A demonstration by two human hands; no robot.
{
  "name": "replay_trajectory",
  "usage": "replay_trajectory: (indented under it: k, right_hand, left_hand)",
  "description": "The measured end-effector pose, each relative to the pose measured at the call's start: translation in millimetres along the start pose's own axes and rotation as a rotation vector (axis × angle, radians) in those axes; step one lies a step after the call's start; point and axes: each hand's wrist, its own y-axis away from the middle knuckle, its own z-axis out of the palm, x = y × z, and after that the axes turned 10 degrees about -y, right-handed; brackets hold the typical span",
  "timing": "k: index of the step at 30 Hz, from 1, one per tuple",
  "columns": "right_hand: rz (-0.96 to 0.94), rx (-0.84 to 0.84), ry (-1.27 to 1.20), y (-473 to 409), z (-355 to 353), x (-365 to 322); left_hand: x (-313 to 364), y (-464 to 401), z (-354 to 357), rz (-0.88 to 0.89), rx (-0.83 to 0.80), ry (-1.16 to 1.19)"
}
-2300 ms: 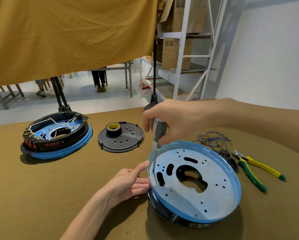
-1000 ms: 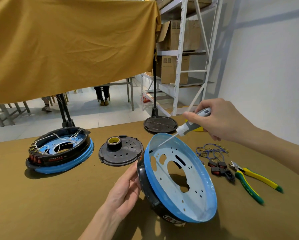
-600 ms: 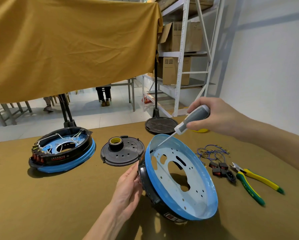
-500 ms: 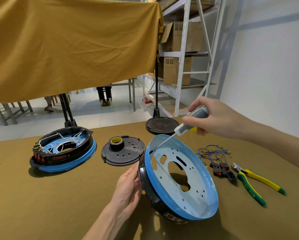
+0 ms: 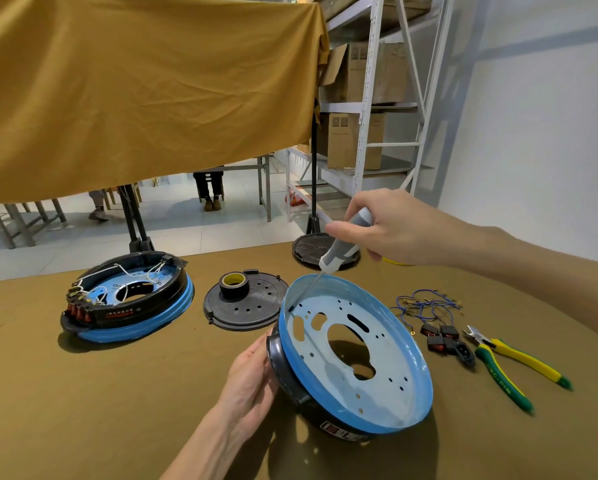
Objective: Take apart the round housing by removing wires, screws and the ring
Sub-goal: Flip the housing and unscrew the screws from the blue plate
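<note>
The round housing [image 5: 387, 386], a pale blue pan with a black ring underneath, stands tilted on its right edge on the olive table. My left hand [image 5: 252, 375] holds its raised left rim from outside. My right hand [image 5: 391, 230] grips a grey-handled screwdriver [image 5: 342, 245]; its thin shaft slants down, with the tip against the inner wall at the housing's upper left. Loose blue wires [image 5: 425, 304] and several black-and-red switches [image 5: 442, 337] lie to the right of the housing.
A second housing [image 5: 128, 303], still wired, sits at the left. A black perforated disc [image 5: 245, 304] carries a roll of tape [image 5: 234, 284]. Yellow-green pliers [image 5: 508, 365] lie at the right. A black stand base [image 5: 311, 249] is behind, and an ochre cloth hangs above.
The housing went from lying flat to tilted up on its edge, held by my left hand. My right hand swung the screwdriver from upright to slanting, tip now on the upper-left inner wall.
</note>
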Motion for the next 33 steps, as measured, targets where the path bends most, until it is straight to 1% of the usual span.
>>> replay_trajectory:
  k: [2, 4, 5, 7, 9, 11, 13, 15, 16, 19, 20, 21, 24, 25, 29, 30, 33]
  right_hand:
    - [-0.013, -0.089, -0.03, -4, -4, -6]
    - [-0.039, -0.179, -0.001, -8, -9, -11]
    - [-0.034, -0.198, 0.031, -9, -9, -13]
    - [-0.01, -0.174, 0.137, -10, -6, -15]
    - [0.006, -0.093, 0.243, -12, 1, -18]
    - [-0.03, -0.052, 0.22, -17, 5, -18]
    - [-0.059, -0.133, 0.139, -20, 2, -20]
    - [-0.033, -0.237, 0.09, -22, 0, -22]
    - [-0.022, -0.233, 0.103, -23, 1, -20]
    - [-0.032, -0.082, 0.27, -24, 11, -18]
    - [-0.042, -0.063, 0.284, -25, 13, -16]
    - [-0.051, -0.088, 0.262, -27, 13, -16]
    - [-0.036, -0.291, 0.129, -28, 7, -18]
    - [-0.03, -0.312, 0.101, -27, 7, -17]
    - [-0.04, -0.152, 0.225, -22, 20, -12]
    - [-0.037, -0.166, 0.198, -23, 21, -11]
    - [-0.082, -0.326, 0.18, -24, 13, -13]
  left_hand:
    - [-1, 0, -1, -0.008, 0.002, 0.007]
    - [0, 1, 0, -0.007, 0.015, 0.0]
    - [0, 2, 0, -0.003, 0.022, -0.013]
    - [-1, 3, 2, 0.001, 0.036, -0.04]
    - [-1, 4, 2, -0.008, 0.054, -0.037]
    - [-1, 4, 2, -0.027, 0.068, -0.028]
    - [-1, 5, 2, -0.051, 0.084, -0.018]
    - [-1, 6, 2, -0.058, 0.097, -0.022]
    - [-1, 7, 2, -0.057, 0.098, -0.028]
    - [-1, 10, 4, -0.058, 0.102, -0.041]
    - [-1, 10, 4, -0.058, 0.106, -0.043]
    - [-1, 11, 4, -0.059, 0.11, -0.049]
    - [-2, 11, 4, -0.058, 0.106, -0.068]
    - [-2, 11, 4, -0.062, 0.104, -0.061]
    - [-4, 10, 4, -0.078, 0.095, -0.08]
    - [-5, 10, 4, -0.081, 0.102, -0.092]
    - [-4, 10, 5, -0.087, 0.109, -0.098]
